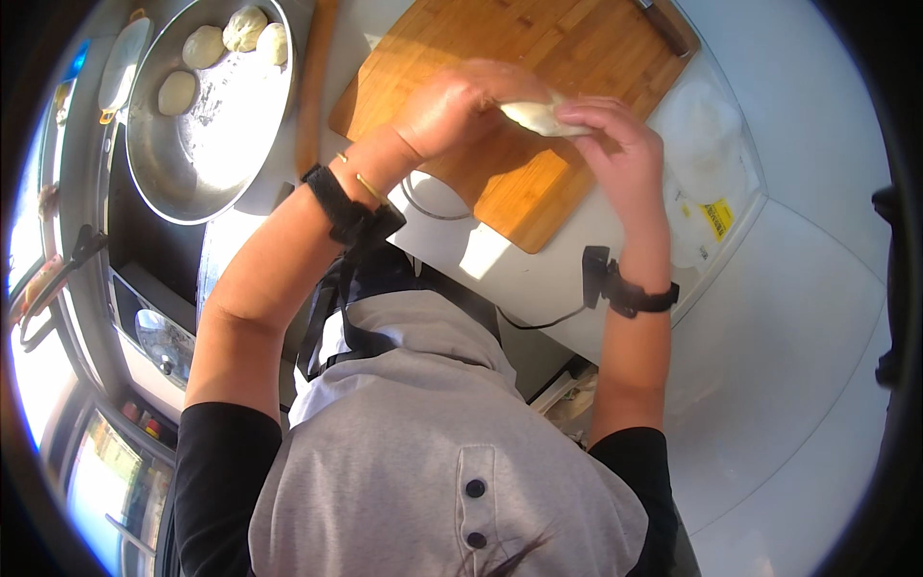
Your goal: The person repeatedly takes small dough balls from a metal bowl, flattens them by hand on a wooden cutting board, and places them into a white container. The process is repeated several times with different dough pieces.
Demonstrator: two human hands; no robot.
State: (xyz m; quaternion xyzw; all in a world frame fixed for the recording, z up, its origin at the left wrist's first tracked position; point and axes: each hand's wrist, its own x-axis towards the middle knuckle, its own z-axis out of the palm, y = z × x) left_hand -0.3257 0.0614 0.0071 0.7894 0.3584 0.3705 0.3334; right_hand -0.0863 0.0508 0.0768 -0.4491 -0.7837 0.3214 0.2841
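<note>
A flat piece of pale dough (537, 120) is held between my two hands over a wooden cutting board (613, 54). My left hand (469, 97) grips its left end, with the fingers partly hidden behind the wrist. At the right end, the fingers and thumb of my right hand (620, 137) pinch the edge. To the left stands a metal pan (155, 155) with several rounds of dough (177, 93) inside, some showing pleats on top. Sunlight glares off the pan's bottom.
A wooden rod, perhaps a rolling pin (316, 79), lies between pan and board. The brown handle of a knife (668, 29) rests at the board's far right corner. A clear plastic bag (699, 144) with a yellow label lies right of the board. Tiled wall (786, 288) borders the right side.
</note>
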